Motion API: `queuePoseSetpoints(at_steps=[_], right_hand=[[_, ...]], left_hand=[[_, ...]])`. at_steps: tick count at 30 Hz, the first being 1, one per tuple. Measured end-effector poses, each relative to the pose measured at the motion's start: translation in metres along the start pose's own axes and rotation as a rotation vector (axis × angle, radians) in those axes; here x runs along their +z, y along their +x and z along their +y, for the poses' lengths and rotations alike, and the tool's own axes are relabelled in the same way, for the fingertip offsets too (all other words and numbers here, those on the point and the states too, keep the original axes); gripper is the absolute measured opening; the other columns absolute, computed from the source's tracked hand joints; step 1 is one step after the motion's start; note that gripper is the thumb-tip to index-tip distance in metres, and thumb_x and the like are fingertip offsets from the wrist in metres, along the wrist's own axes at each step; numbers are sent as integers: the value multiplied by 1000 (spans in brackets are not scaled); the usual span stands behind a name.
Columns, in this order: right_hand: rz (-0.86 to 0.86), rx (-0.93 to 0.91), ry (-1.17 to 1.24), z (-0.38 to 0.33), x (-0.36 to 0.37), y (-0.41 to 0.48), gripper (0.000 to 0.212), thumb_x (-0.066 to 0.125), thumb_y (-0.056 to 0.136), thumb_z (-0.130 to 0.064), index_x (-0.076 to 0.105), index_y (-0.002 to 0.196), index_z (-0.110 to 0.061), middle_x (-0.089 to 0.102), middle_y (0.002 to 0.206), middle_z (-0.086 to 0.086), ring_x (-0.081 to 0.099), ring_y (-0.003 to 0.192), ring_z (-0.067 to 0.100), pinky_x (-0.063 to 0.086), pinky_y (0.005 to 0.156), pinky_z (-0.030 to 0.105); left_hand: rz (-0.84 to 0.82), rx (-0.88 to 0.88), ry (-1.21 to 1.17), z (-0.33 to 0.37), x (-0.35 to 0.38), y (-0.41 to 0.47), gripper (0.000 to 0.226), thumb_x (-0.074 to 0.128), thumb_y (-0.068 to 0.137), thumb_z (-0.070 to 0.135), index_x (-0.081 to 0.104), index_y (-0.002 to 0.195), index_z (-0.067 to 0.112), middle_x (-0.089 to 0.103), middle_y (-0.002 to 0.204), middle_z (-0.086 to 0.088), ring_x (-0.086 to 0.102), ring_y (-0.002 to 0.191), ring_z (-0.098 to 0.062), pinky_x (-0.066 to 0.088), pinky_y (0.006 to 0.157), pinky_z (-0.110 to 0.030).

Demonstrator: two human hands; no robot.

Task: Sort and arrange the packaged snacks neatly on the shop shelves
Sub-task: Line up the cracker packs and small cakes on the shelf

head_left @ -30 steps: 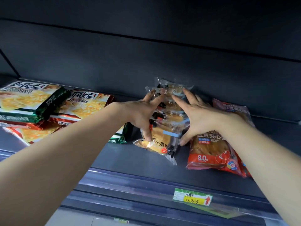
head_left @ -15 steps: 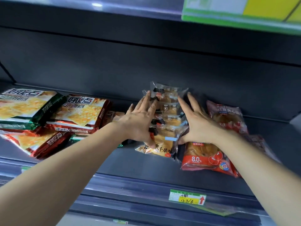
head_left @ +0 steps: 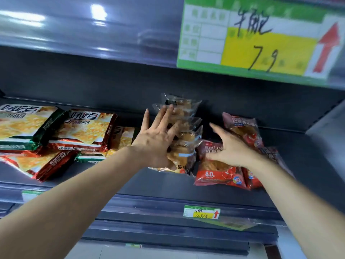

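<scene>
A stack of clear-wrapped layered bread packs point(head_left: 186, 139) leans on the dark shelf point(head_left: 141, 182) at the middle. My left hand point(head_left: 158, 139) lies flat against the stack's left face, fingers spread, holding nothing. My right hand point(head_left: 229, 146) hovers with spread fingers over the red bean bread packs point(head_left: 218, 172), to the right of the stack; more red packs point(head_left: 244, 128) lie behind it. Whether it touches them is unclear.
Green and red cracker packs point(head_left: 56, 131) lie piled at the shelf's left. A large green-and-yellow price tag point(head_left: 261, 40) hangs on the shelf edge above; a small price tag point(head_left: 201, 212) sits on this shelf's front rail.
My right hand left the clear-wrapped stack and moved right over the red packs. My left hand opened flat against the stack. The view tilted upward, showing the upper shelf edge.
</scene>
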State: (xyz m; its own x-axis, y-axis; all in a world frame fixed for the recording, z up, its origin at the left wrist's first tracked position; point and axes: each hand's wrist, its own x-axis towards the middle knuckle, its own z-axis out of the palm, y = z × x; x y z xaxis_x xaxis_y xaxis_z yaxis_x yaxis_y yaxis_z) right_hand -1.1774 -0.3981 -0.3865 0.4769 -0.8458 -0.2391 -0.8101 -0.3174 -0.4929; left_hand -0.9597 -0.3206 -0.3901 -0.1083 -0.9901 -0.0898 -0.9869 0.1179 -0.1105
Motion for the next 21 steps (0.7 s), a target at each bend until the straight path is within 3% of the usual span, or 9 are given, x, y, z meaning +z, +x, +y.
queuePoseSetpoints(at_steps=[2, 5, 8, 11, 13, 15, 17, 19, 21], right_hand=[[-98, 119, -92, 10, -7, -8, 107, 75, 78, -36, -1, 153, -30, 9, 161, -2, 17, 146, 19, 23, 113, 29], [-230, 169, -431, 21, -2, -20, 125, 73, 63, -65, -4, 153, -26, 0, 161, 4, -5, 148, 21, -5, 118, 47], [-73, 75, -440, 27, 3, -34, 129, 76, 47, -72, 15, 150, -24, 19, 152, 1, 7, 142, 20, 10, 118, 44], [154, -96, -454, 31, 7, -52, 120, 80, 45, -66, 27, 143, -22, 28, 136, -4, 15, 132, 16, 22, 112, 34], [214, -168, -388, 41, 6, -63, 122, 77, 44, -71, 29, 145, -22, 30, 137, -4, 19, 131, 15, 22, 112, 31], [250, -162, -202, 55, -2, -69, 113, 70, 49, -76, 33, 144, -25, 32, 139, -6, 26, 130, 13, 25, 109, 28], [377, -83, -34, 75, -15, -67, 85, 63, 67, -68, 43, 138, -28, 37, 139, -5, 31, 130, 14, 27, 106, 28], [495, 145, -71, 96, -28, -56, 63, 61, 81, -54, 47, 136, -26, 41, 139, 3, 33, 132, 25, 31, 106, 35], [382, 523, -54, 114, -34, -45, 72, 67, 77, -51, 39, 138, -25, 38, 143, 12, 37, 132, 33, 37, 106, 45]], left_hand=[[41, 60, -69, 10, -6, 1, 115, 55, 69, 78, -1, 153, 23, -33, 153, -14, -31, 142, -29, -13, 113, -60], [116, 156, -93, 29, -12, 7, 103, 55, 72, 74, 13, 152, 25, -16, 159, -12, -21, 145, -30, -11, 114, -60], [126, 271, -35, 55, -18, 14, 100, 58, 74, 70, 18, 152, 23, 1, 160, -9, -11, 147, -28, -16, 113, -57], [43, 318, -8, 84, -22, 24, 108, 59, 76, 67, 8, 153, 13, 12, 159, -9, -1, 148, -25, -17, 111, -52], [-15, 297, -9, 101, -22, 32, 115, 63, 74, 67, 3, 153, 8, 29, 151, -12, 20, 144, -27, -12, 113, -55], [-37, 274, -6, 112, -21, 38, 113, 68, 70, 65, 13, 150, 7, 44, 137, -11, 37, 132, -27, -2, 115, -57], [-34, 259, -39, 120, -20, 41, 104, 72, 67, 63, 26, 146, 13, 45, 132, -8, 40, 127, -26, 5, 115, -56], [-18, 258, -71, 125, -20, 43, 98, 74, 67, 59, 30, 144, 17, 44, 131, -6, 39, 127, -24, 7, 115, -55], [12, 268, -76, 129, -19, 43, 95, 75, 69, 56, 30, 143, 19, 43, 131, -5, 39, 126, -23, 6, 115, -55]])
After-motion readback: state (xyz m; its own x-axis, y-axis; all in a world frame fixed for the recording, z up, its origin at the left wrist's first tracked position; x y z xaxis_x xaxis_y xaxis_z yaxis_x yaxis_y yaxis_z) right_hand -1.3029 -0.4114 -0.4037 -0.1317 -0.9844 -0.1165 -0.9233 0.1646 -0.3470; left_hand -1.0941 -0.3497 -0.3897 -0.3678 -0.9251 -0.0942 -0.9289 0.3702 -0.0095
